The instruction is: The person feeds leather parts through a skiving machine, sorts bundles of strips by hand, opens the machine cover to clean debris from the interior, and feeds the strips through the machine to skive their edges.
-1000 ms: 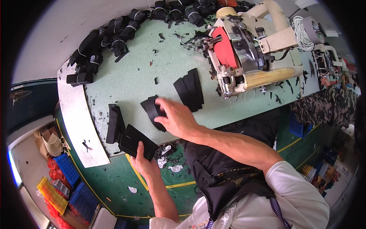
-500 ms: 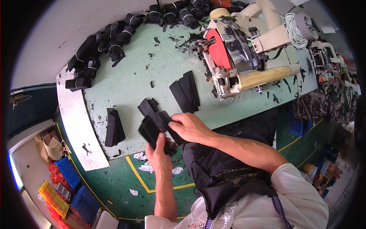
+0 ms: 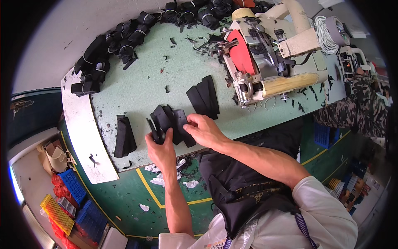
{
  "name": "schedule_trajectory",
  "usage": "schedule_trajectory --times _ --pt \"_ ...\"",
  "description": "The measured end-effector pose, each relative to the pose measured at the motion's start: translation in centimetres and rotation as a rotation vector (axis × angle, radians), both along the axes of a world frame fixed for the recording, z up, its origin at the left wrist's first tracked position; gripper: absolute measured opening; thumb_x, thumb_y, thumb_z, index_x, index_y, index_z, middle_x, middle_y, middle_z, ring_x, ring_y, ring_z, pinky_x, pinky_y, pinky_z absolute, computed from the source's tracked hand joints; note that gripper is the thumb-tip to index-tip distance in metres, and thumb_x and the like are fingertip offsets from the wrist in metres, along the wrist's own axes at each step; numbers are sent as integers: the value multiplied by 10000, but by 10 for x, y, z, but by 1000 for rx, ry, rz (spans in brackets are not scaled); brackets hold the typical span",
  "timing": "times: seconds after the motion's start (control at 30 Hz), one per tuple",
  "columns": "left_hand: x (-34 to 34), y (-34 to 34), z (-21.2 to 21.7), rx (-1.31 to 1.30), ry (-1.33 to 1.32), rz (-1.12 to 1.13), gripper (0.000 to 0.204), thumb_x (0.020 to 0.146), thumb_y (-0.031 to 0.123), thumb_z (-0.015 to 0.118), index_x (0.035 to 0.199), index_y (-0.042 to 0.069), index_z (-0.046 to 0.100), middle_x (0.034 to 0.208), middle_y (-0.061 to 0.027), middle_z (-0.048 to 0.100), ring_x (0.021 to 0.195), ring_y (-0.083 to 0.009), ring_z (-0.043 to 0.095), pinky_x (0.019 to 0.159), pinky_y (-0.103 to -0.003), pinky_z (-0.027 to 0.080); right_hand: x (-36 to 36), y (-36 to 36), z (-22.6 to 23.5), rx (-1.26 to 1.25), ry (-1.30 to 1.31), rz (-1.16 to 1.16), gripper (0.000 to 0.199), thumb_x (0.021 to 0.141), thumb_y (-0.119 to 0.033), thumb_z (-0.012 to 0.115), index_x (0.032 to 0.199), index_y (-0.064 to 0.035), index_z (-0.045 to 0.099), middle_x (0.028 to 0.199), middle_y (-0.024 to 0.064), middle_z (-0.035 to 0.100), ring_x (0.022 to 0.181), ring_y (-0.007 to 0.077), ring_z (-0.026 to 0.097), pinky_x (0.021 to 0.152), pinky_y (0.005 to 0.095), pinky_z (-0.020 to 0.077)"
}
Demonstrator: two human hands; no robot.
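Observation:
My left hand (image 3: 161, 151) pinches a small stack of black fabric pieces (image 3: 155, 132) on its edge, with the thumb on the near side. My right hand (image 3: 204, 130) grips the right edge of another black fabric strip (image 3: 180, 118) with thumb and fingertips. Between the hands more black strips (image 3: 163, 116) lie fanned on the pale green table (image 3: 145, 83). To the left rests a separate pile of black strips (image 3: 124, 137). A further fanned pile (image 3: 204, 97) lies beyond my right hand.
A cream sewing machine (image 3: 286, 54) with a red plate (image 3: 240, 52) stands at the right of the table. Tied black bundles (image 3: 125, 50) line the back edge. Black scraps are scattered about. A person in camouflage clothing (image 3: 365, 108) sits at the far right.
Both hands have moved away from me and brought the black pieces down among the middle strips on the table. My left hand has also shifted left.

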State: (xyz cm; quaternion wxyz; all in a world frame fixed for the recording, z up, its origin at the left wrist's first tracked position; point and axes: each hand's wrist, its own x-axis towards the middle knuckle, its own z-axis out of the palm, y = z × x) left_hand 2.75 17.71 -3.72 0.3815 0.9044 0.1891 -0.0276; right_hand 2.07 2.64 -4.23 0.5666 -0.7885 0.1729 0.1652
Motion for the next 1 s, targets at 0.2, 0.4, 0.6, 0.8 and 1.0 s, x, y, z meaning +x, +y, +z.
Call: schedule_trajectory --times 0.2,0.4,0.6,0.8,1.0 --pt "5 -14 1 135 -11 -42 458 737 222 798 992 -24 508 860 -214 626 814 -399 600 747 -451 444 -2 -1 -9 -3 -6 -9 218 854 -166 640 874 39 566 734 129 618 628 196 562 599 359 451" --pt "2 -6 -7 9 -122 52 333 768 119 763 966 -21 535 795 -154 610 707 -299 598 671 -387 456 -3 -3 -8 -12 17 -18 225 826 -178 623 914 27 599 831 204 656 779 376 637 691 432 487" --pt "-13 20 10 -809 -2 415 240 785 14 708 978 -23 570 770 -52 582 642 -133 534 612 -269 418 -2 -3 -13 7 9 -10 200 837 -140 617 966 11 599 839 186 665 787 355 646 695 420 493" --pt "-28 28 25 -850 -94 477 187 814 -5 693 962 -43 586 781 -56 567 635 -136 527 613 -261 413 4 7 -9 3 -80 -5 240 845 -117 635 1045 11 595 887 183 674 827 314 666 732 382 517" --pt "-30 25 30 -893 -94 454 170 818 -4 690 945 -46 586 767 -64 563 625 -126 521 608 -256 420 12 -5 10 -464 -343 21 382 812 -172 714 1093 -46 488 959 130 565 820 305 612 661 409 507"
